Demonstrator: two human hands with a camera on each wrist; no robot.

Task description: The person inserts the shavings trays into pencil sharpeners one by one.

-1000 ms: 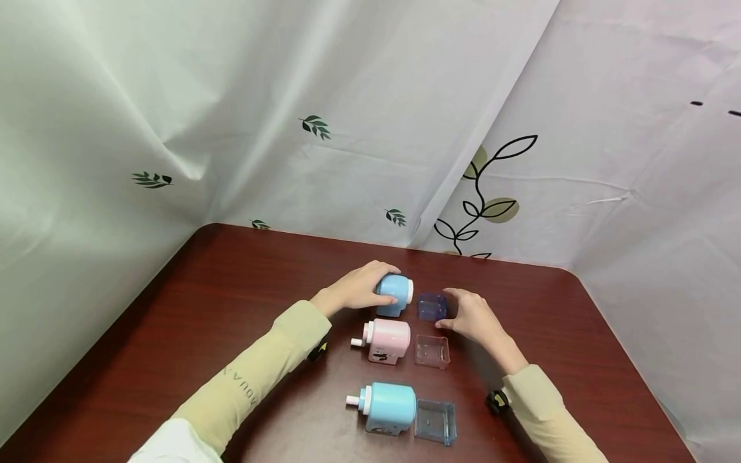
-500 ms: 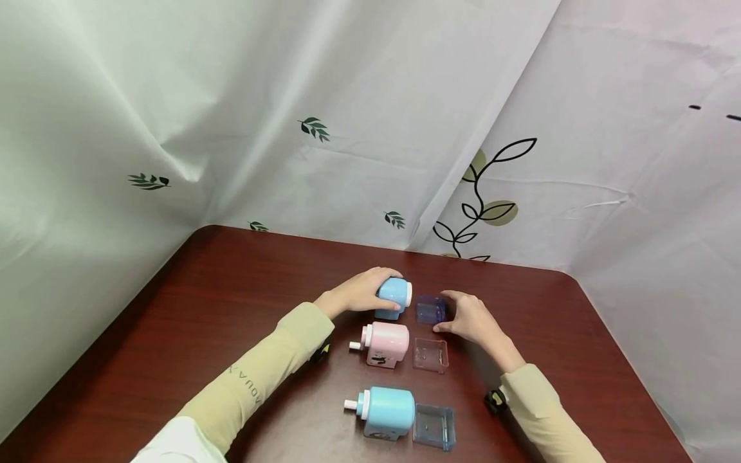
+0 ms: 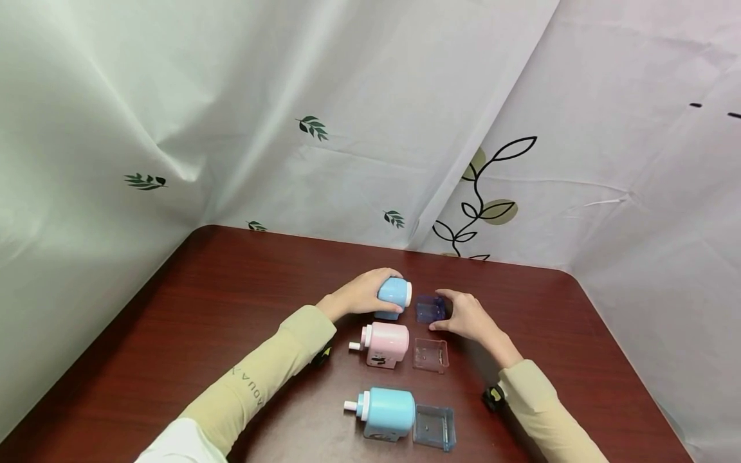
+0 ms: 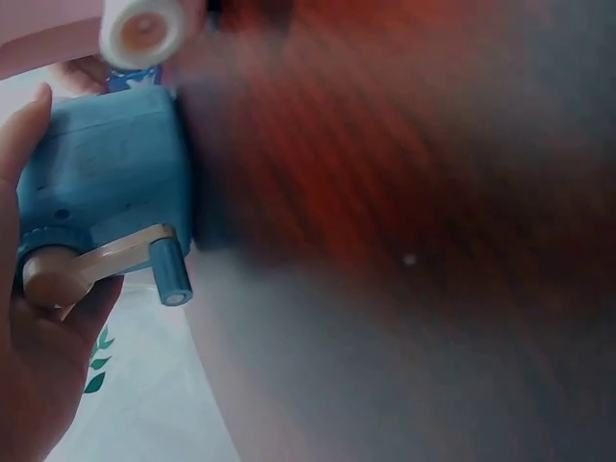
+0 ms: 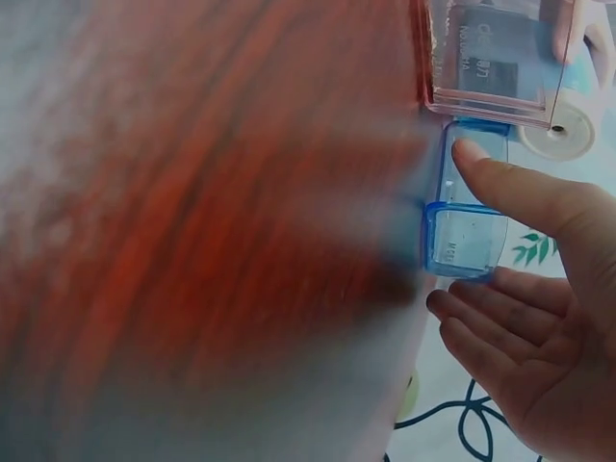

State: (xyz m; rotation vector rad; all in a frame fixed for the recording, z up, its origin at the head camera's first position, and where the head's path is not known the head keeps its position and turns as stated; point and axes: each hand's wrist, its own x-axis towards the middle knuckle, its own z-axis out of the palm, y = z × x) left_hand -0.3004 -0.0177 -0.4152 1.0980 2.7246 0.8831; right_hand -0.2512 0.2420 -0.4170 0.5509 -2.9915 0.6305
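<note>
At the far side of the table, my left hand (image 3: 366, 292) grips a blue hand-crank pencil sharpener (image 3: 393, 292). Its crank handle (image 4: 159, 252) points out past the palm in the left wrist view. My right hand (image 3: 467, 315) is spread around a blue see-through shavings drawer (image 3: 429, 309), thumb at the near side and fingers at the far side. In the right wrist view the thumb (image 5: 515, 188) overlaps that drawer, and the fingertips lie right at its end. The drawer sits on the table just right of the sharpener.
Nearer stand a pink sharpener (image 3: 389, 341) with a pink see-through drawer (image 3: 431, 355) beside it. Closest is a light blue sharpener (image 3: 389, 410) with its blue-grey drawer (image 3: 435, 427). A white printed curtain (image 3: 347, 180) hangs behind the dark red table (image 3: 260, 270).
My right hand has moved slightly left, further around the blue drawer. My left hand keeps its grip on the blue sharpener, and the other things stay put.
</note>
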